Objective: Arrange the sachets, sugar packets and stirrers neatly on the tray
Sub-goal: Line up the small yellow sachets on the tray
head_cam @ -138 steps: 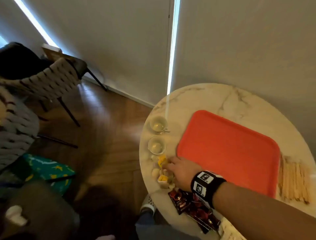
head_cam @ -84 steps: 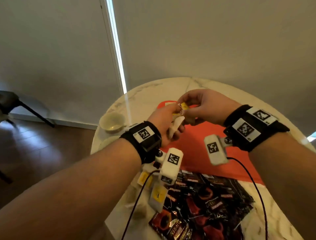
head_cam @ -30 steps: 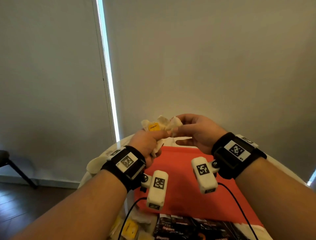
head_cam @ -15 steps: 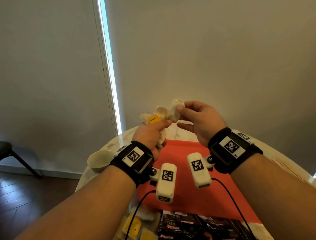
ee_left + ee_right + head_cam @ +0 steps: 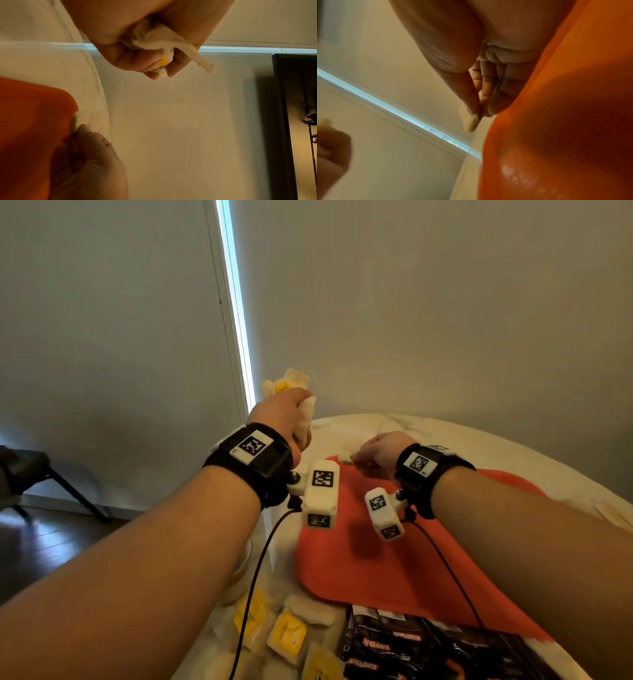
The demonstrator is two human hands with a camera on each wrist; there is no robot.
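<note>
My left hand is raised above the table's far left edge and grips a bunch of white and yellow sugar packets, also seen bunched in its fist. My right hand is low over the far left corner of the orange tray and pinches one white packet between thumb and fingertips. That packet hangs at the tray's corner; whether it touches the tray I cannot tell. More yellow and white packets and dark sachets lie on the near table.
The round marble table stands against a pale blind with a bright gap. A small pale cup sits half hidden behind my left forearm. A dark chair stands on the wood floor at the left.
My right hand has pulled one packet away from the bunch and lowered it to the tray's far left corner. The left hand stays raised with the rest.
</note>
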